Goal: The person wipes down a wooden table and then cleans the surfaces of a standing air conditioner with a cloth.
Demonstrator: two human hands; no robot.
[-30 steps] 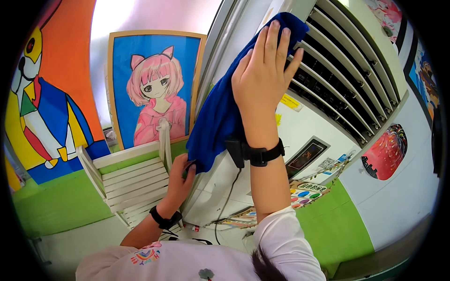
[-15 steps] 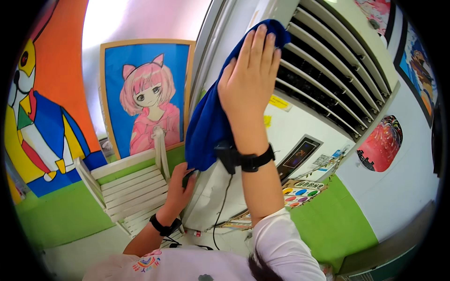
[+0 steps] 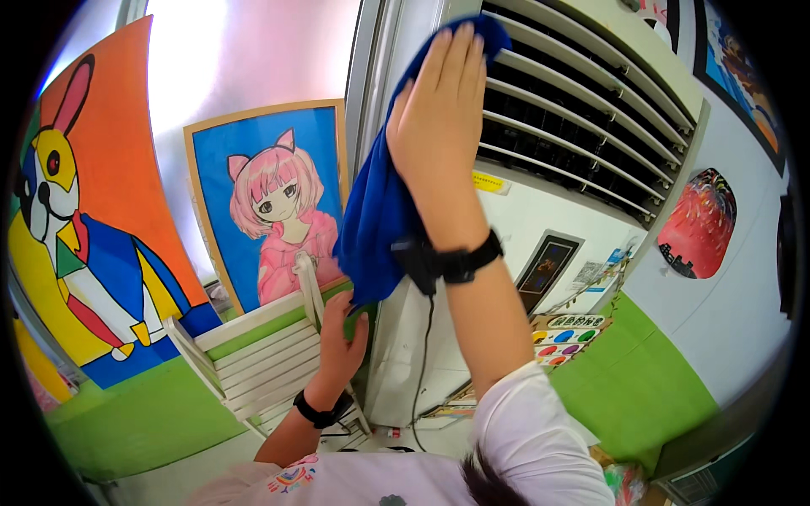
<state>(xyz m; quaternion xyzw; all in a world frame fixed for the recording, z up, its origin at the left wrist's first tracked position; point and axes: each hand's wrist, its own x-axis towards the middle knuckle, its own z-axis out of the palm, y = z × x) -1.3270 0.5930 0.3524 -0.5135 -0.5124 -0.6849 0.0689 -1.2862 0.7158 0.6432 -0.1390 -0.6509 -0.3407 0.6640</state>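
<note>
My right hand (image 3: 443, 126) lies with fingers stretched over a blue cloth (image 3: 380, 202), holding it against the upper left edge of a white standing air conditioner (image 3: 506, 207), beside its louvred vent (image 3: 582, 110). The cloth hangs in folds below the palm and narrows to a loose lower corner. Just under that corner is my left hand (image 3: 339, 341), its thumb apart from the curved fingers and nothing visible between them. The fingertips are close to the cloth; whether they touch it I cannot tell.
A white slatted folding chair (image 3: 261, 363) stands at the left, with a framed cartoon picture (image 3: 278, 202) behind it. Further left is a colourful dog painting (image 3: 101, 228). A dark cable (image 3: 424, 363) hangs from my right wrist strap. A red picture (image 3: 699, 223) is on the right wall.
My right hand and the cloth appear slightly higher and further left in the view. My left hand's thumb has come away from its fingers. The whole view has shifted.
</note>
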